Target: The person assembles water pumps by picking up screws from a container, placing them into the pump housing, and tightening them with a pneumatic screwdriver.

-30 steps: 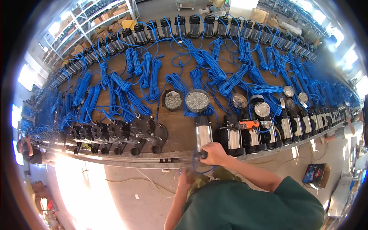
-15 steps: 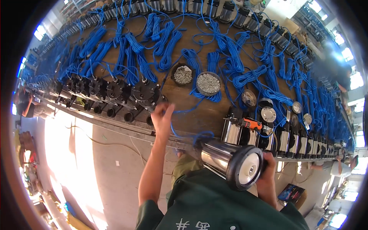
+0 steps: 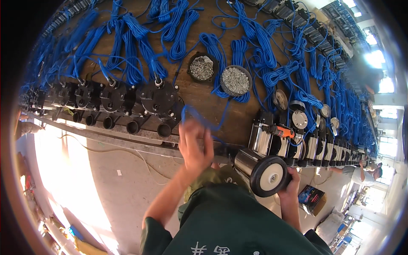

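Presently, the hands are apart, with the metal cylinder [image 3: 244,163] located between them. The right hand [image 3: 291,183] is clamped on the cylinder's near end, at the right side of the black ring [image 3: 256,182]. The left hand [image 3: 195,146] is raised to the left of the cylinder and does not touch it. The fingers of the left hand are blurred; whether they grip the blue cable [image 3: 197,117] just beyond their tips cannot be told.

Note the orientation: the long axis of the cylinder runs obliquely, from the far end on the left hand's side to the near end at the right hand. The white disc [image 3: 270,175] in the near end faces back toward the wearer. The far end points toward the edge of the surface [image 3: 238,119]; contact with that edge cannot be confirmed. The right hand is the nearer of the two, and the left hand is nearer the far end than the disc.

Beyond the left hand, to its left, stands a black pump head [image 3: 158,98]. Beyond the right hand, an orange tool [image 3: 284,131] lies across similar cylinders.
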`<state>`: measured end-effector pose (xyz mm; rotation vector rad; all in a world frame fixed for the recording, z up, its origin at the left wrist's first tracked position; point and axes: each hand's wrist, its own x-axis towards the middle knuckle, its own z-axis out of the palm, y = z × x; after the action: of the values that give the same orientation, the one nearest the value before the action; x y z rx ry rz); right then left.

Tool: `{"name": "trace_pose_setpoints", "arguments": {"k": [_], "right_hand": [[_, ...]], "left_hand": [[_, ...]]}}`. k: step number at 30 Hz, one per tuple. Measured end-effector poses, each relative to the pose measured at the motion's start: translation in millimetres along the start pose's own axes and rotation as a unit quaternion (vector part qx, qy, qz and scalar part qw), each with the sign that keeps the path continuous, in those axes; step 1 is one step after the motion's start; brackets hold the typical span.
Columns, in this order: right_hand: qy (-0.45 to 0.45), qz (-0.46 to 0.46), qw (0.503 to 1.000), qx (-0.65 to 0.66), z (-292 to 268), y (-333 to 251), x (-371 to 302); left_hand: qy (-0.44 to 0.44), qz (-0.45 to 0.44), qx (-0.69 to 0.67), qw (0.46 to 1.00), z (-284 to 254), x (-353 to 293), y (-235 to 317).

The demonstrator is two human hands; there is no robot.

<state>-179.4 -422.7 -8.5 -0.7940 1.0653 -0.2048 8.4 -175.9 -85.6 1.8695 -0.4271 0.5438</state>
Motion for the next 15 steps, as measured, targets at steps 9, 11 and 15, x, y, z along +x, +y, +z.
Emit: {"name": "trace_pose_setpoints", "arguments": {"k": [9, 11, 15], "right_hand": [[-0.003, -0.009, 1.0, 0.009, -5.7, -9.9, -11.4], [-0.002, -0.007, 1.0, 0.0, -3.2, -17.3, -14.9], [-0.007, -0.005, 1.0, 0.005, 8.0, -26.7, -21.9]], "left_hand": [[-0.415, -0.12, 0.21, 0.877, 48.6, -92.7, -28.9], [-0.461, 0.0, 0.213, 0.862, 60.1, -88.9, -54.5], [-0.503, 0.032, 0.175, 0.846, 55.7, -73.9, -83.2]]}}
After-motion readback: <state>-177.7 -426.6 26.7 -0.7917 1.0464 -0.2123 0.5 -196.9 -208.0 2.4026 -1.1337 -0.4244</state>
